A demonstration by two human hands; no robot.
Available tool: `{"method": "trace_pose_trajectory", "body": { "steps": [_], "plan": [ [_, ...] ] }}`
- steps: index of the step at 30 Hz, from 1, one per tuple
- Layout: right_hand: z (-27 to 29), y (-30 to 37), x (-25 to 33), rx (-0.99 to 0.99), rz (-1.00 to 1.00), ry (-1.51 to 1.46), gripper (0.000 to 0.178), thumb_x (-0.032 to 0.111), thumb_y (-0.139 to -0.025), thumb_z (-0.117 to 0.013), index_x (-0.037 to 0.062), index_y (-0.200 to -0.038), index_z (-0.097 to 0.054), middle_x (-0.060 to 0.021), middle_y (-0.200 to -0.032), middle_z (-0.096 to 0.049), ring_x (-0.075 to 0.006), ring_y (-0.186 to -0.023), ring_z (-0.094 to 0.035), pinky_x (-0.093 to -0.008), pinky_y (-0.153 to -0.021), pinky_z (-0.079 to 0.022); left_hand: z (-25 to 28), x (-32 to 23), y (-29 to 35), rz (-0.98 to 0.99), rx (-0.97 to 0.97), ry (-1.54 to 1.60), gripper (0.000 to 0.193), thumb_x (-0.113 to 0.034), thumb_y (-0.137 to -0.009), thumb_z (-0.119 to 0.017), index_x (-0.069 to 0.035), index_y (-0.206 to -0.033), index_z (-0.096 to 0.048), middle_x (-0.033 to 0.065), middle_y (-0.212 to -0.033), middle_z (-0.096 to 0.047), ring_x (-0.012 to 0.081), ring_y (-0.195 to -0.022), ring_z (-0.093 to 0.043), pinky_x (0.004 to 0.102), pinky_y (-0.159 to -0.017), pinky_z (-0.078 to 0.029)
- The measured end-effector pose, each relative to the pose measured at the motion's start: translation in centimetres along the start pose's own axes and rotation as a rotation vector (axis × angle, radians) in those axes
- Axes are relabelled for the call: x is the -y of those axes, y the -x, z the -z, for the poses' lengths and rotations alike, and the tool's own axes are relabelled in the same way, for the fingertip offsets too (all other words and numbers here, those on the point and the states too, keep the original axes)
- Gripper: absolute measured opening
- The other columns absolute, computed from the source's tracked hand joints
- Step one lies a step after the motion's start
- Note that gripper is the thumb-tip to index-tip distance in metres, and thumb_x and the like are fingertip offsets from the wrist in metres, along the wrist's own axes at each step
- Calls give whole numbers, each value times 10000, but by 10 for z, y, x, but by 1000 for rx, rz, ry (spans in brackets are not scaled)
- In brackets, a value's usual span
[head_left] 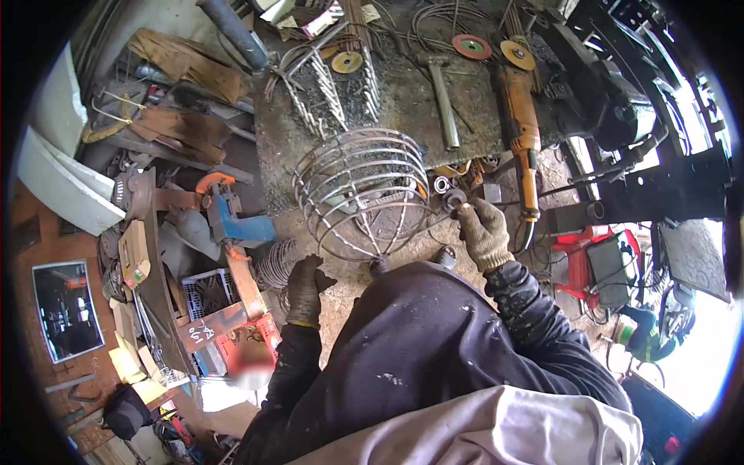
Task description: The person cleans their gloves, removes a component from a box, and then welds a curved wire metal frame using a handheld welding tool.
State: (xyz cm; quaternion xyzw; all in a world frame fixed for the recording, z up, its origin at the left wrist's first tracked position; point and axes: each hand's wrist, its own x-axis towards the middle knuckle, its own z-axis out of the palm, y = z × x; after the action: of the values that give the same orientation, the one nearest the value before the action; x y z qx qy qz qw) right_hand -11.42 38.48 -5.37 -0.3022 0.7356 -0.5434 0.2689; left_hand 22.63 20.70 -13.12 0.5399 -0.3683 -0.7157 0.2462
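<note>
A round cage of bent metal rods (353, 182), with hoops and crosswise ribs, sits at the near edge of the dark workbench (403, 101), partly overhanging it. My right hand (484, 232), in a knitted work glove, is just right of the cage with its fingers curled together. A thin rod-like line runs between the cage and those fingertips; whether they grip it is unclear. Low on the left, my gloved left hand (306, 291) hangs below the cage, fingers apart and holding nothing visible.
An orange angle grinder (521, 116) and a hammer (444, 105) lie on the bench. Grinding discs (471, 46) and several twisted rods (329, 85) are farther back. A blue and orange clamp (232, 217) stands left, near a wire coil (275, 263). A red container (585, 252) is right.
</note>
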Motion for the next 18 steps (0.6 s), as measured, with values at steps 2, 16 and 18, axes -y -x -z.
{"method": "trace_pose_trajectory", "body": {
  "steps": [2, 16, 18],
  "plan": [
    [-5, 2, -21, -26, 51, -65, 400, 358, -1017, -552, 24, -821, -651, 14, -627, -575, -75, -550, -518, -257, -517, -416, -4, -5, 7, -170, -115, -143, 325, -352, -957, -641, -29, -990, -647, 23, -671, -537, 132, -530, -531, 351, -544, -573],
    [-16, 11, -4, 14, -230, -241, 260, 247, -976, -640, 7, -1071, -674, 20, -791, -635, -56, -678, -507, -244, -608, -435, -42, -219, -80, -1026, -105, -663, 261, -155, -934, -668, 27, -1121, -652, 102, -934, -691, 188, -864, -648, 329, -706, -518],
    [-19, 17, -6, -44, -241, -192, 254, 216, -979, -633, 0, -1109, -666, 21, -797, -634, -59, -676, -518, -236, -608, -442, -65, -245, -125, -1091, 21, -723, 252, -172, -919, -671, 14, -1088, -663, 135, -976, -705, 264, -873, -670, 358, -762, -525]
  ]
}}
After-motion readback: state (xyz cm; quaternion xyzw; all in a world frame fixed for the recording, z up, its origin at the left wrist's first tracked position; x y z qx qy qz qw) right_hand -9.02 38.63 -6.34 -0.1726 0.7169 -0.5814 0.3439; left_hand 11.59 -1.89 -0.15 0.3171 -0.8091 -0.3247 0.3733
